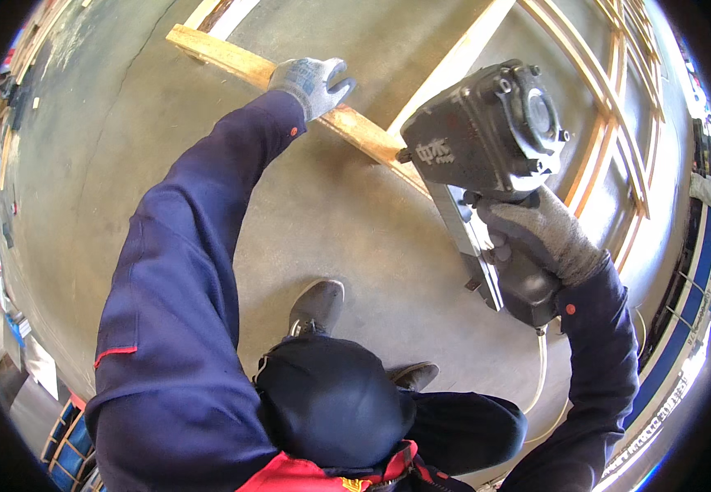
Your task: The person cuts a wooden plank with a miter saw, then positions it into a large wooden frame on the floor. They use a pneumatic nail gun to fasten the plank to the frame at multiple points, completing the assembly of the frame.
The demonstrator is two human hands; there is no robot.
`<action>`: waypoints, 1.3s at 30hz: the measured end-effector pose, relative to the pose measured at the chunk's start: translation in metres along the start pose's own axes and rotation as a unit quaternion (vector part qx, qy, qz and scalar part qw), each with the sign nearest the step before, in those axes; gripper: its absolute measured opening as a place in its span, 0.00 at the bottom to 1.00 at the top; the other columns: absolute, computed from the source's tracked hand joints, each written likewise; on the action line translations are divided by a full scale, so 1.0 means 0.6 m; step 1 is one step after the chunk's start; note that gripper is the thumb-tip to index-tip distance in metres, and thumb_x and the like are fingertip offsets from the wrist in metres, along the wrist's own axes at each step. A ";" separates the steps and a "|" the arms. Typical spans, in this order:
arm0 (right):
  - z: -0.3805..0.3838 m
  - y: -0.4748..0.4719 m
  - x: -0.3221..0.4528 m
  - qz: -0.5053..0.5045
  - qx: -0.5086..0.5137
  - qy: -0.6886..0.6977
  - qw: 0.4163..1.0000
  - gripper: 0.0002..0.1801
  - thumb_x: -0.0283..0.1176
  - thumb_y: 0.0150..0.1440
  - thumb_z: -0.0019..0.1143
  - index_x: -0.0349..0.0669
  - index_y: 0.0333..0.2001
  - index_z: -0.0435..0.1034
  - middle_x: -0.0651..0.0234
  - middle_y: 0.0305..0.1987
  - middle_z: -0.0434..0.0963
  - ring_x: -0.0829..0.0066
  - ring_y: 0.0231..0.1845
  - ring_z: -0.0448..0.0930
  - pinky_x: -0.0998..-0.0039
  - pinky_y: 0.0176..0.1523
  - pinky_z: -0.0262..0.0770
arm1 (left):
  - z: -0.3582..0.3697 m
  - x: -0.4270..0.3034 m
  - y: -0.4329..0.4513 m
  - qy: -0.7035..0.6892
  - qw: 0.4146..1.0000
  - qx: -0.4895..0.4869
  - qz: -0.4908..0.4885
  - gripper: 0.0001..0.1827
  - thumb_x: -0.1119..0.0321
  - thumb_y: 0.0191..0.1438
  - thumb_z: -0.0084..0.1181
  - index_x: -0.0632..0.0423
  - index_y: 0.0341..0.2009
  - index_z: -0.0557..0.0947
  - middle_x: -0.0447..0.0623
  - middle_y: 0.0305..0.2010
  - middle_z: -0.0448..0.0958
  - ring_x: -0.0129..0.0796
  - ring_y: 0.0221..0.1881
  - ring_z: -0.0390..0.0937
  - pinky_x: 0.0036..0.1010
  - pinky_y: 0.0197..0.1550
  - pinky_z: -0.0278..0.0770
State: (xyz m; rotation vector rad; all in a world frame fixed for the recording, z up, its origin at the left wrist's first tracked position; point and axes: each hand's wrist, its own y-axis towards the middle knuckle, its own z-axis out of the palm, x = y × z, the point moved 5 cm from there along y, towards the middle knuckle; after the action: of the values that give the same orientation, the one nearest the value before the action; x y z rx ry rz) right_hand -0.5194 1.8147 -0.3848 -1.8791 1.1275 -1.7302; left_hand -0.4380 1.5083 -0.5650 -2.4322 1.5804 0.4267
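My left hand (309, 86), in a grey and blue work glove, is over a long wooden board (226, 54). Its thumb and a finger are spread apart past the board's far edge; the other fingers are hidden, and contact with the wood is unclear. My right hand (540, 227), also gloved, grips the handle of a black pneumatic nail gun (472, 138). A silver magazine (463, 227) slants down below the gun's body. The gun's front end overlaps the right part of the board in view, so I cannot tell whether they touch.
A second timber (454, 67) meets the board from above. Wooden frames (607, 104) lie at upper right. A pale air hose (542, 369) runs down from the gun's handle. My shoes (318, 304) stand on the concrete floor (177, 123). Assorted materials line the left side.
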 end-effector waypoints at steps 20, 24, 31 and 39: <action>0.018 -0.007 0.004 -0.062 -0.026 -0.001 0.998 0.12 0.27 0.56 0.62 0.34 0.43 0.73 0.72 0.31 0.76 0.82 0.30 0.76 0.77 0.33 0.76 | -0.061 -0.038 -0.049 0.016 0.992 -0.103 0.069 0.26 0.51 0.56 0.59 0.51 0.56 0.78 0.52 0.49 0.81 0.47 0.54 0.77 0.42 0.62 0.67; 0.023 -0.016 -0.025 -0.006 -0.028 0.014 0.999 0.12 0.27 0.55 0.62 0.34 0.42 0.73 0.71 0.35 0.76 0.82 0.31 0.76 0.76 0.34 0.76 | -0.054 0.049 -0.175 -0.032 0.984 -0.168 0.047 0.39 0.56 0.53 0.65 0.56 0.66 0.67 0.63 0.64 0.67 0.56 0.64 0.66 0.43 0.69 0.61; 0.061 -0.036 -0.004 -0.094 -0.120 0.064 0.986 0.19 0.28 0.57 0.64 0.34 0.49 0.70 0.68 0.32 0.76 0.78 0.26 0.76 0.74 0.30 0.75 | -0.060 0.457 -0.656 0.127 0.807 -0.065 -0.573 0.47 0.39 0.58 0.51 0.61 0.70 0.58 0.66 0.74 0.55 0.60 0.74 0.52 0.44 0.75 0.49; 0.146 0.078 0.239 -0.095 -0.073 0.025 0.992 0.19 0.31 0.58 0.61 0.33 0.51 0.71 0.69 0.27 0.75 0.81 0.33 0.76 0.78 0.36 0.74 | 0.035 0.533 -0.843 0.208 0.601 -0.149 -0.757 0.50 0.28 0.58 0.43 0.55 0.72 0.58 0.62 0.75 0.54 0.57 0.75 0.52 0.52 0.73 0.47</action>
State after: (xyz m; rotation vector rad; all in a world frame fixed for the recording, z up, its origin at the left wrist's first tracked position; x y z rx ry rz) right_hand -0.4601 1.6574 -0.3394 -2.1022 1.1557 -1.8491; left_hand 0.1448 1.4459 -0.6878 -3.1000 -0.9904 -0.2730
